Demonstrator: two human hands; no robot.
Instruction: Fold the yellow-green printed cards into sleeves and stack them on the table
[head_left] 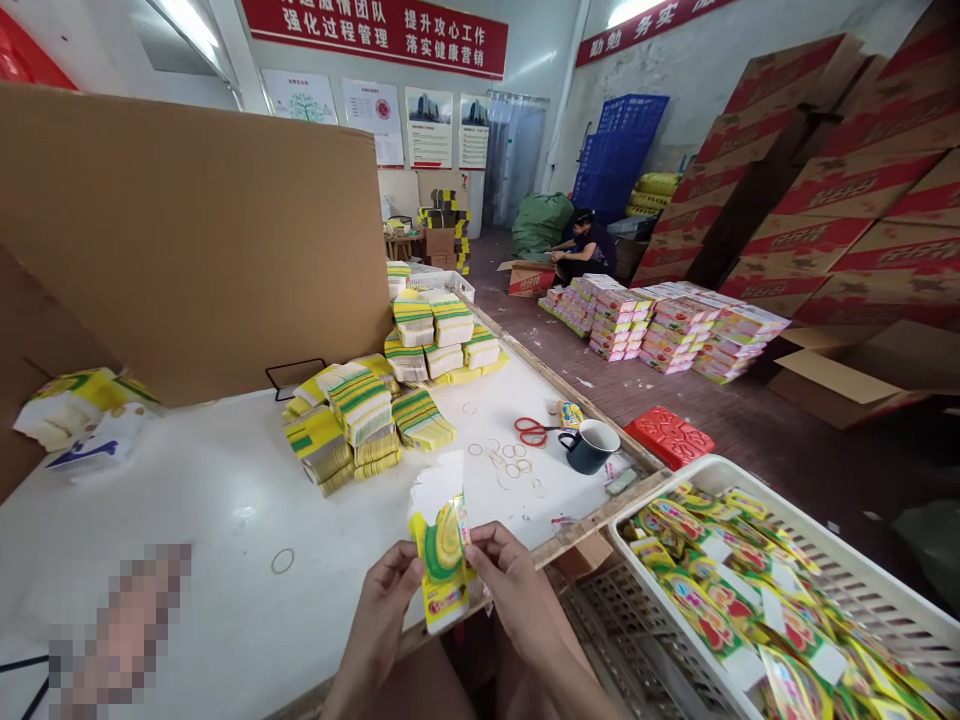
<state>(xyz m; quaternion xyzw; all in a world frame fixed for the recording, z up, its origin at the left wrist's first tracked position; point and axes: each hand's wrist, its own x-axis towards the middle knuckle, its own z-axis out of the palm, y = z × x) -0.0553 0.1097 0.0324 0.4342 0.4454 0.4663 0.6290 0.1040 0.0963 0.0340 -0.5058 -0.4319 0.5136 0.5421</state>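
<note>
A yellow and green printed paper carton [444, 560] with a white flap at its top is upright at the table's front edge. My left hand [390, 597] pinches its left edge between thumb and fingers. On the other side, my right hand [506, 580] has closed thumb and fingertips on the carton's right edge. Beyond both hands, stacks of flat yellow, green and white cartons [360, 405] lie on the white table [225, 600]. Loose rubber bands [512, 452] are scattered right of the stacks.
Red-handled scissors [531, 431] and a dark mug [591, 446] stand near the table's right edge. A white basket [626, 545] full of cartons is at lower right. Cardboard [187, 240] walls the table's back. Stacked pink boxes [667, 320] and a crouching person [589, 250] are beyond.
</note>
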